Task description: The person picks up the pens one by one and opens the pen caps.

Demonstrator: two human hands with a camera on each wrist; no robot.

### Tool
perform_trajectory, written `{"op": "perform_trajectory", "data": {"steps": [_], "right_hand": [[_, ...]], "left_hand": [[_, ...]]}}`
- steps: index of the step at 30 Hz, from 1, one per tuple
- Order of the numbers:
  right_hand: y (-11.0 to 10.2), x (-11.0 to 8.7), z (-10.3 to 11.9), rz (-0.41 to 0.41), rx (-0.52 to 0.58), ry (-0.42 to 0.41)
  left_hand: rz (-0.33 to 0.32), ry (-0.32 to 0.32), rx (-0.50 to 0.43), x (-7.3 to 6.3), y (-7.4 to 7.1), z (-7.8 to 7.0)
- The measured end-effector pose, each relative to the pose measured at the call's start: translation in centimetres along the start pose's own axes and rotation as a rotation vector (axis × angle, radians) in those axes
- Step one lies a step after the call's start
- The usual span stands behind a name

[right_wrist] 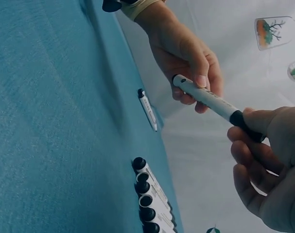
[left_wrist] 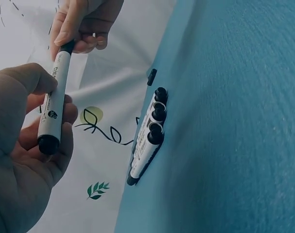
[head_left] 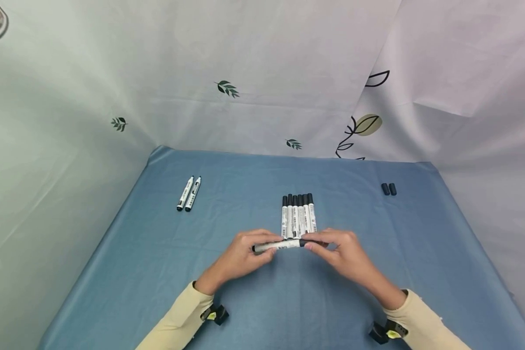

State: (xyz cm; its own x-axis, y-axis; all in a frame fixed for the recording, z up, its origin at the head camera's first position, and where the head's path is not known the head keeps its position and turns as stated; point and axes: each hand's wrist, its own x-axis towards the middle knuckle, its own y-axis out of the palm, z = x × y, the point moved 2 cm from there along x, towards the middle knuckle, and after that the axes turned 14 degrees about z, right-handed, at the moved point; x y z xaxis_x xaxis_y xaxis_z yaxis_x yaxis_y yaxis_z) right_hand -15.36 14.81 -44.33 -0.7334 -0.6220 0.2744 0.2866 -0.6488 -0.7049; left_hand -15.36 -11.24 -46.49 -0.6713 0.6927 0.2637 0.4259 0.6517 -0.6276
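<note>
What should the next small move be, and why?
Probably the right hand should draw the black cap off the marker: it pinches the cap, the left hand holds the other end, and two uncapped markers and two loose caps lie apart.

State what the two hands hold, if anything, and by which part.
A white cylindrical marker with a black cap: the left grip holds its white barrel toward the end opposite the cap; the right grip holds the cap.

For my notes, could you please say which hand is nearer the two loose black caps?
Right: in the head view, the right hand is below-left of the caps; the left hand, farther left.
</note>
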Motion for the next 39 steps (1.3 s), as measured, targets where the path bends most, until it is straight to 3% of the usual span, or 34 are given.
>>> {"op": "perform_trajectory", "data": {"steps": [8, 14, 26, 39], "right_hand": [[0.07, -0.13, 0.05, -0.008, 0.073, -0.022], [0.1, -0.19, 0.26, 0.01, 0.09, -0.017], [0.15, -0.35, 0.29, 0.042, 0.079, -0.091], [0.17, -0.35, 0.19, 0.045, 0.034, -0.115]], "left_hand": [[0.016, 0.016, -0.021, 0.21, 0.42, -0.24], [-0.001, -0.012, -0.028, 0.11, 0.44, -0.29], [0.044, 0.002, -0.056, 0.03, 0.52, -0.14], [0.082, -0.039, -0.115, -0.07, 0.47, 0.13]]}}
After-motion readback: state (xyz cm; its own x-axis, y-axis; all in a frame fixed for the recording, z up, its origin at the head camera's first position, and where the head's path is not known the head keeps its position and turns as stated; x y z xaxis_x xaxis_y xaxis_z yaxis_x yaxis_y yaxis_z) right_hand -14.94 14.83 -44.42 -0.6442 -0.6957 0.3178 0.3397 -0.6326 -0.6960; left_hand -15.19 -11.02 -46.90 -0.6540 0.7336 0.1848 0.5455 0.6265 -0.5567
